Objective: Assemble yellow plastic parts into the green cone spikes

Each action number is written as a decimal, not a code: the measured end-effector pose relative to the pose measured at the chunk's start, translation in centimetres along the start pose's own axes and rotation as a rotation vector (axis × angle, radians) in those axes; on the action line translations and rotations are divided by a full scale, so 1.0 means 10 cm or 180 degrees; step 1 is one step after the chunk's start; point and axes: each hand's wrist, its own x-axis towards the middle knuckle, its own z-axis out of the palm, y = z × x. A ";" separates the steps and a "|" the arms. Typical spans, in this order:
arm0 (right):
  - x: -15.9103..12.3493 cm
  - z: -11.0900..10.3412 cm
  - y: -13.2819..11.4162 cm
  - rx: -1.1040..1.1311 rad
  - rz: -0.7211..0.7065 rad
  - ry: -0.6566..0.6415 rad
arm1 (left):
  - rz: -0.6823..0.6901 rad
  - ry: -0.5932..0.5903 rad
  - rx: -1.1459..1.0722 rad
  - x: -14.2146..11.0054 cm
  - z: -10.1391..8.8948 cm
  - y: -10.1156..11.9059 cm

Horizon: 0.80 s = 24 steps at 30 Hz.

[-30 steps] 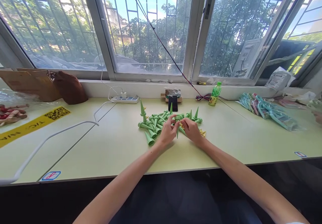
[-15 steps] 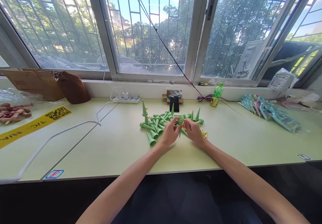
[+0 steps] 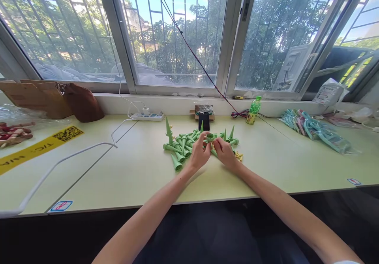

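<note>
My left hand (image 3: 200, 153) is closed around a hollow green plastic cone (image 3: 210, 137), its round open end tipped up towards me. My right hand (image 3: 225, 151) has its fingers pinched together at the right side of that cone; whether they grip its rim or a small piece is too small to tell. Beyond and left of my hands lies a heap of similar green cones (image 3: 178, 156), several lying on their sides and a few standing point up, such as the green spike (image 3: 168, 130). Small yellow pieces (image 3: 239, 156) lie beside my right hand, partly hidden by it.
A black phone (image 3: 204, 121) leans against a small box at the back. A green-capped bottle (image 3: 254, 110) and bagged blue and pink items (image 3: 318, 131) are to the right. Leftwards are a power strip (image 3: 148, 116), a white cable (image 3: 71, 156), and a brown pouch (image 3: 83, 102).
The cone between my hands has tilted, so its open round end now shows. My right hand's fingers have shifted slightly against it. The whole view has moved a little.
</note>
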 end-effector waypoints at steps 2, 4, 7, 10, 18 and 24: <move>0.00 0.00 -0.01 -0.0008 0.0010 0.0072 | -0.0092 0.0043 -0.0276 0.01 0.01 0.02; 0.00 0.00 -0.01 -0.0029 0.0001 0.0127 | -0.0272 0.0165 -0.0545 0.03 0.01 0.03; 0.01 0.00 0.00 -0.0059 -0.0020 0.0131 | -0.0640 0.0419 -0.0799 0.06 0.00 0.01; 0.00 -0.01 0.00 -0.0072 -0.0075 0.0086 | -0.0909 0.0533 -0.0923 0.08 -0.01 0.00; -0.01 -0.02 -0.01 -0.0007 -0.0362 -0.0022 | -0.1287 0.0105 -0.1318 0.08 -0.04 0.11; -0.01 -0.04 -0.01 -0.0062 -0.0261 -0.0101 | -0.1371 -0.0139 -0.1318 0.07 -0.08 0.16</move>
